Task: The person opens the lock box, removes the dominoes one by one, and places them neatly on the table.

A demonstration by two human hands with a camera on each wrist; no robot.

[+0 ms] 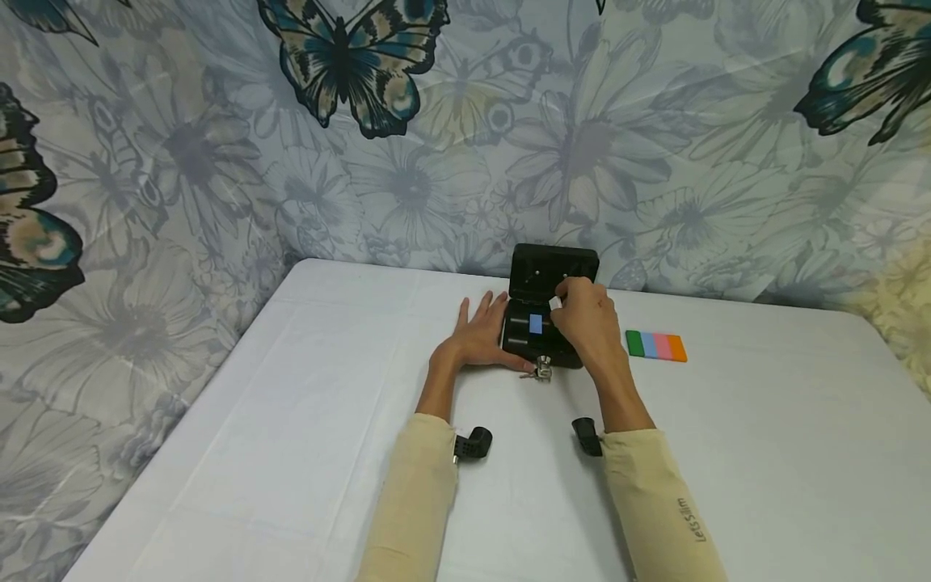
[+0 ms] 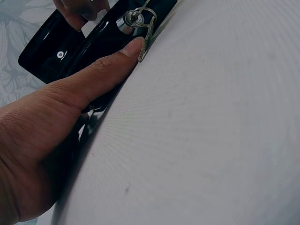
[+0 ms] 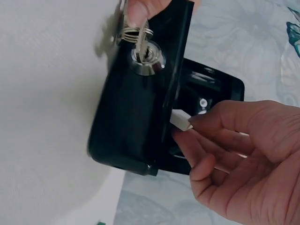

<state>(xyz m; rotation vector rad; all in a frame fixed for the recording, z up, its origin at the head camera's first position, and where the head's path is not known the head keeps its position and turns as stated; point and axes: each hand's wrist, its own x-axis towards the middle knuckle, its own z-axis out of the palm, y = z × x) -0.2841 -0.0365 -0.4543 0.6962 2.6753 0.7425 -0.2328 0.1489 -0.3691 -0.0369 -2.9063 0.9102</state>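
A black metal cash box (image 1: 560, 352) stands on the table with its lid (image 1: 529, 271) raised at the back. Inside it, on the left, a small blue rectangle (image 1: 535, 323) shows. Keys on a ring (image 3: 140, 41) hang from the round lock (image 3: 149, 58) in the front wall. My left hand (image 1: 478, 339) rests against the box's left side, fingers spread, its thumb along the front near the keys. Between thumb and fingers, my right hand (image 3: 248, 145) pinches a small white block (image 3: 180, 120) over the box's right part. The fingers partly cover the block.
To the right of the box lies a flat row of green, blue, pink and orange strips (image 1: 656, 346). A white cloth covers the table (image 1: 327, 388). Behind it hangs a curtain (image 1: 436, 194) with butterflies and flowers, close to the raised lid.
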